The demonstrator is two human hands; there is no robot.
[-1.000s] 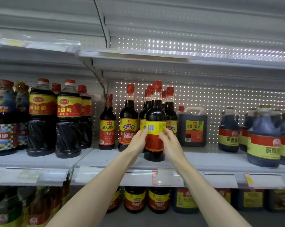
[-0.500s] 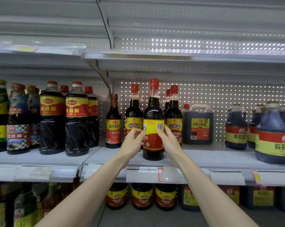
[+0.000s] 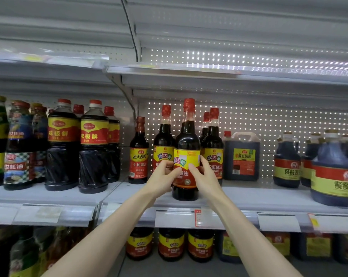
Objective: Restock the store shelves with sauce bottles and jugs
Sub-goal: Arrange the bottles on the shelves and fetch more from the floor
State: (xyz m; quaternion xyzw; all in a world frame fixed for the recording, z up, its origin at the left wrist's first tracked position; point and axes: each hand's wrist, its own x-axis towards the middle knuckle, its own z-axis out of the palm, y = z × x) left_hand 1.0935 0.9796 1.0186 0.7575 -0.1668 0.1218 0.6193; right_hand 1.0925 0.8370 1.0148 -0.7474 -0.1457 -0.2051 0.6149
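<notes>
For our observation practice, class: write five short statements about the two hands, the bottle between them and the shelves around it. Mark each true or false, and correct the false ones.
1. The left hand and the right hand both hold the front soy sauce bottle. True.
2. That bottle lies on its side. False: it stands upright on the shelf.
3. Its cap is green. False: the cap is red.
4. A dark handled jug stands to the bottle's right. True.
5. The lower bottles, on the shelf below, carry yellow and red labels. True.
</notes>
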